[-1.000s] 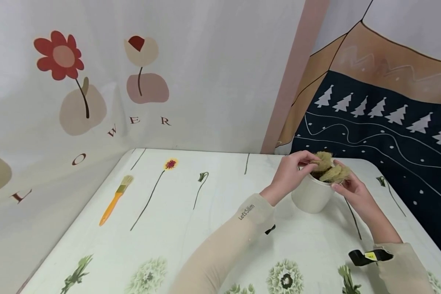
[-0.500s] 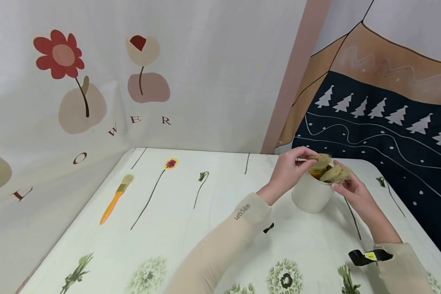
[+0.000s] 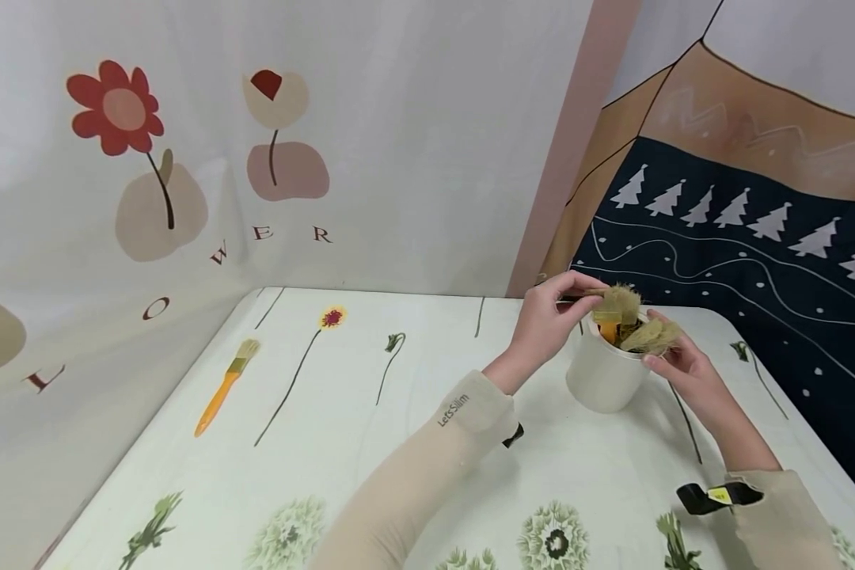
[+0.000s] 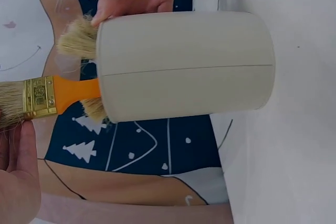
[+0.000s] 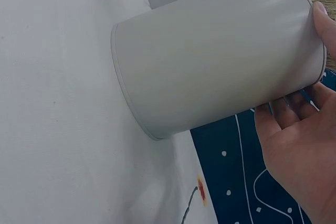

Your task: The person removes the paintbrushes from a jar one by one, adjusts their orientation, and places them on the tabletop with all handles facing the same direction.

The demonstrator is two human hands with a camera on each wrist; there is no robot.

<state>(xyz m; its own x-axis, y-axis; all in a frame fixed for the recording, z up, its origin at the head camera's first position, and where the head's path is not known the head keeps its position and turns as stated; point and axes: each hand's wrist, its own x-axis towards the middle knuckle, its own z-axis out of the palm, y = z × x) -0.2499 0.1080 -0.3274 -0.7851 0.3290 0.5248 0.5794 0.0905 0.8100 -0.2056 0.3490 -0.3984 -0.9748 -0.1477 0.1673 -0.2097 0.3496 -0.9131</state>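
Observation:
On the right side of the table in the head view stands a pale cylindrical container [image 3: 604, 380] with brushes in it. My left hand [image 3: 545, 321] pinches the bristles of a flat paintbrush [image 4: 71, 92], whose orange handle sticks partly out of the container's mouth. The lower end of that handle is hidden inside. Beside it, the bristles of other brushes [image 4: 79, 38] show above the rim. My right hand [image 3: 691, 372] grips the container at its rim, thumb on the near side and fingers round the wall, as the right wrist view [image 5: 302, 129] shows.
Another orange-handled paintbrush [image 3: 226, 386] lies at the left of the white table cover [image 3: 427, 443], which bears printed flowers and stems. Behind the table hangs a pale flower-print curtain [image 3: 413, 158]. A dark cloth with white trees [image 3: 727, 261] hangs close behind the container.
My left hand has moved up and left, drawing the paintbrush further out, so its metal band and orange handle now show. The container and my right hand have stayed almost still.

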